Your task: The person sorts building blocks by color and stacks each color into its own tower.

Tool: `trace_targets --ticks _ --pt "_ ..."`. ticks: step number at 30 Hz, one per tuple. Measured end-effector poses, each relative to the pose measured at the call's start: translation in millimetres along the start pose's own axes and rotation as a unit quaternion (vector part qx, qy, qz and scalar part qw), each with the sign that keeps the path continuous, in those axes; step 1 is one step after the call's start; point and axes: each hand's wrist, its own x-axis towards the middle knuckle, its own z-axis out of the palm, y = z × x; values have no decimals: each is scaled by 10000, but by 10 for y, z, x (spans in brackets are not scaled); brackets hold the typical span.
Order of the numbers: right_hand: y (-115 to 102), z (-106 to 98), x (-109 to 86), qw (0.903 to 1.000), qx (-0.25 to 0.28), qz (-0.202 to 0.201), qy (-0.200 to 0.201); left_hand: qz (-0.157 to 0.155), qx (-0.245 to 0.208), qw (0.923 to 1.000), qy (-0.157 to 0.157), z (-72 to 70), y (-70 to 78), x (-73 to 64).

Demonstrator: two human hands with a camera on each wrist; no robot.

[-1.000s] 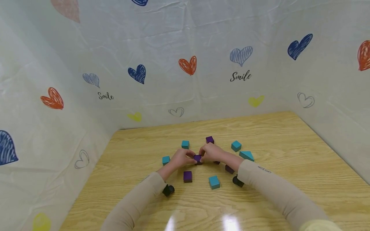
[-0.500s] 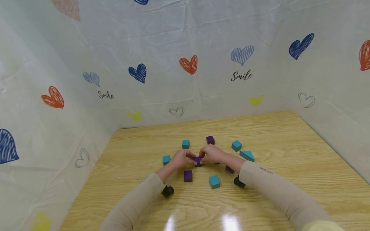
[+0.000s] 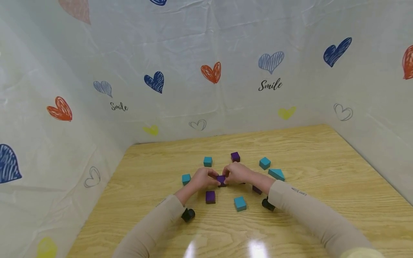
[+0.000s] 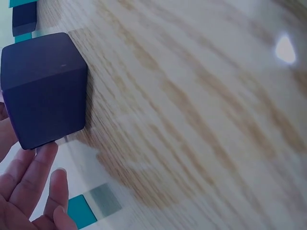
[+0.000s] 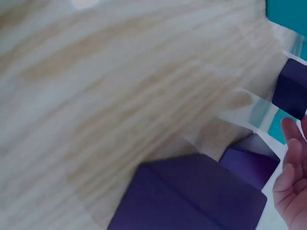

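Because both hands meet at the middle purple block (image 3: 221, 180), the step in hand looks like steadying or adjusting that one piece rather than reaching for another. The next move seems to call for light, matched pressure from either side, and any letting go should be even so that the block does not twist.

The left hand (image 3: 203, 178) pinches the left side of the middle purple block, its thumb and fingers a narrow gap apart. The right hand (image 3: 238, 172) pinches the right side in the same narrow way, though the exact contact of its fingertips is hard to make out. Whether the block rests on the wooden table (image 3: 151, 168) or is slightly raised cannot be told.

Nearer the person than the middle purple block sit a front purple block (image 3: 210, 197), a little to its left, and a front blue block (image 3: 240, 203), to its right. Beyond it are a back blue block (image 3: 208, 162), on its left, and a back purple block (image 3: 235, 157), on its right.
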Motion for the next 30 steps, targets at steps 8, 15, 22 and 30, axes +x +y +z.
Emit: trace_targets --ticks 8,15,22,30 --pt "164 -292 -146 9964 3 -806 269 -204 -7 9998 -77 7 -17 13" --pt "371 -519 -405 9953 -413 -794 374 -237 16 9997 -82 0 -15 6" --pt "549 -488 -685 9981 -450 -414 22 -223 29 9997 -59 -6 9 -10" --pt "554 -309 -852 9982 -486 360 55 -250 -29 9997 -33 2 11 -17"
